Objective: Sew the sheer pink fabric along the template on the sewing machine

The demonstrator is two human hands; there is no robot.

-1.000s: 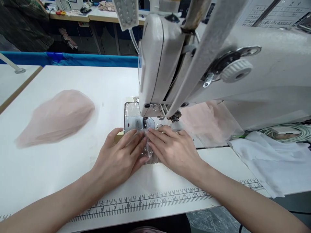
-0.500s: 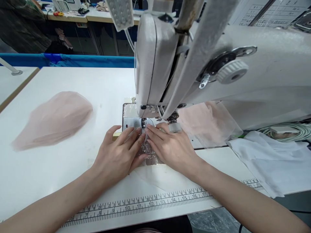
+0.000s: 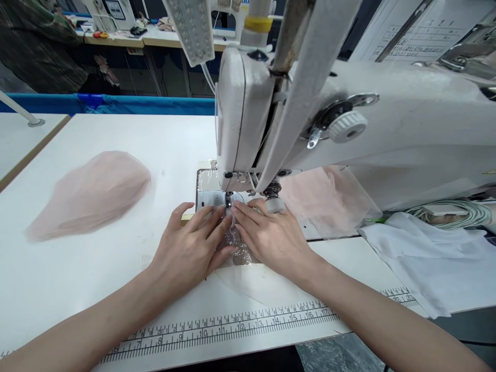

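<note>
My left hand (image 3: 189,243) lies palm down just left of the presser foot (image 3: 228,200) of a white sewing machine (image 3: 240,113). Its fingers are stretched out and a little apart. From the other side my right hand (image 3: 273,235) rests flat, fingertips close to the foot. Between the hands runs a narrow, pale, see-through strip of fabric (image 3: 233,235), over the shiny film on the machine bed. The fingertips press down beside it. A faint sheer edge spreads toward me on the white table (image 3: 163,305). What lies under the palms is hidden.
A sheer pink fabric piece (image 3: 93,194) lies at left; more pink fabric (image 3: 318,196) sits under the machine arm. White cloth (image 3: 426,263) and coiled cord (image 3: 457,212) are at right. A ruler strip (image 3: 240,328) lines the front edge. A lamp (image 3: 189,31) hangs above.
The view has tilted up slightly, so the machine and table sit lower in the picture. Both hands keep nearly the same place beside the presser foot.
</note>
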